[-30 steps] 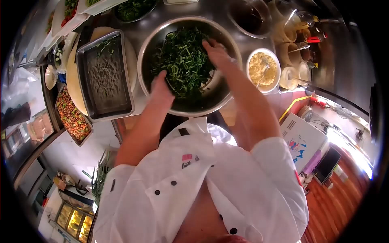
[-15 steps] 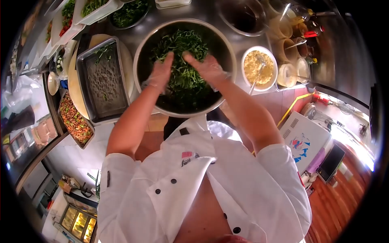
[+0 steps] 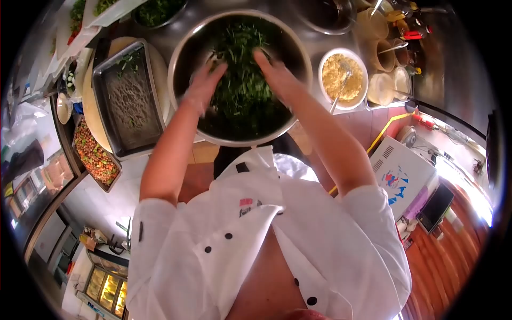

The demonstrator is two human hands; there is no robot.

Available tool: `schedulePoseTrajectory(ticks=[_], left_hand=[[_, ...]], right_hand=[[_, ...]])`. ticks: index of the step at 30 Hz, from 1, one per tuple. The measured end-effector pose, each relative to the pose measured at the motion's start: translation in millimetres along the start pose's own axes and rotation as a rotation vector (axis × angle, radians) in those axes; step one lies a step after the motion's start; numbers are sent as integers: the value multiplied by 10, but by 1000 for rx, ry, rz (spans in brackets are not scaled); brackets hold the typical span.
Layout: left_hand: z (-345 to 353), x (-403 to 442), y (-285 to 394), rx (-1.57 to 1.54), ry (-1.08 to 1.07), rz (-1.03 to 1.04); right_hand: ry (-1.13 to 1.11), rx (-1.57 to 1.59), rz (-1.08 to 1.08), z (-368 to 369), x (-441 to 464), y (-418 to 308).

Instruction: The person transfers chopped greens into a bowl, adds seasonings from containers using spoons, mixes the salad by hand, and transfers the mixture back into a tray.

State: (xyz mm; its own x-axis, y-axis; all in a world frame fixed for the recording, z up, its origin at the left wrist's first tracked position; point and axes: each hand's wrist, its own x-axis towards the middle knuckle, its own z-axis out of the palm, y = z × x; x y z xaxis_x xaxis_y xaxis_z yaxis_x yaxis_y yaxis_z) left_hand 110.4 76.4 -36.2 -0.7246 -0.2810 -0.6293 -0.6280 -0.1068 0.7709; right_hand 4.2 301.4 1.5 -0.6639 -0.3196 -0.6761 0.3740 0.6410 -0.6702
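Nearest, a white jacket (image 3: 325, 234) with dark buttons, then two forearms angled inward over a wide steel bowl (image 3: 242, 143) on the metal surface (image 3: 320, 45). Inside the bowl's rim, at one side of the heap, the left hand (image 3: 204, 82), thumb toward the middle; opposite, the right hand (image 3: 274, 77), well apart from it. Between both, in the bowl, chopped greens (image 3: 241, 85) (streaked by blur, like the fingers). As for the grip, cannot tell on either hand whether loose or closed around greens. To the left, low down, a tray of diced mix (image 3: 97, 154); just beside the bowl, a rectangular metal pan (image 3: 133, 140) atop a round board (image 3: 90, 104). To the right, a white bowl (image 3: 322, 80) of yellow crumbly food (image 3: 337, 77), with a spoon (image 3: 345, 85) in it. Farther off, a dark-filled bowl (image 3: 326, 17) at right and another bowl of greens (image 3: 158, 12) at left.
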Motion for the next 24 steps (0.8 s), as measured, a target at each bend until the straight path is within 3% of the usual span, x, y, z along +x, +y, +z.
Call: schedulePoseTrajectory(ticks=[1,3,5,7,9,10,11,12,13,15,16,17,18,19,20,21,23,24], left_hand=[[-51,-166,-115,-78,26,30],[147,-442,-164,-506,233,-147],[418,-392,-239,-60,330,-322],[600,-206,-188,128,319,-183],[471,-90,-216,203,314,-134],[283,-175,-85,94,87,-104],[168,-235,130,-18,-135,-65],[114,-544,350,-162,-171,-83],[77,-800,415,-160,-168,-87],[23,-1095,489,-485,73,-373],[51,-1075,436,-476,78,-373],[122,-1039,293,-740,253,-615],[204,-1002,134,-1004,435,-855],[313,-945,-6,-1001,442,-856],[454,-829,-143,-1140,281,-620],[583,-685,-288,-1259,114,-377],[793,-157,-606,-1203,219,-255],[809,35,-655,-1166,228,-312]], right_hand=[[11,4,-16,9,51,194],[31,663,211,29,-63,411],[106,689,394,371,-324,337],[-90,931,294,648,-197,437],[-269,825,210,608,-288,389],[-266,827,219,473,-492,178],[-316,288,131,242,-694,-158],[-349,-248,40,94,-814,-386],[-353,-245,41,32,-787,-498],[-314,-781,-192,-102,-478,-684],[-224,-878,-303,-155,-271,-725],[-135,-974,-412,-211,-38,-758],[-87,-891,-469,-258,229,-733],[-38,-809,-523,-277,550,-636],[31,-586,-463,-112,1065,-207],[-62,-282,-340,-98,964,-197],[27,158,-158,191,679,-45],[-48,263,-206,402,1076,372]])
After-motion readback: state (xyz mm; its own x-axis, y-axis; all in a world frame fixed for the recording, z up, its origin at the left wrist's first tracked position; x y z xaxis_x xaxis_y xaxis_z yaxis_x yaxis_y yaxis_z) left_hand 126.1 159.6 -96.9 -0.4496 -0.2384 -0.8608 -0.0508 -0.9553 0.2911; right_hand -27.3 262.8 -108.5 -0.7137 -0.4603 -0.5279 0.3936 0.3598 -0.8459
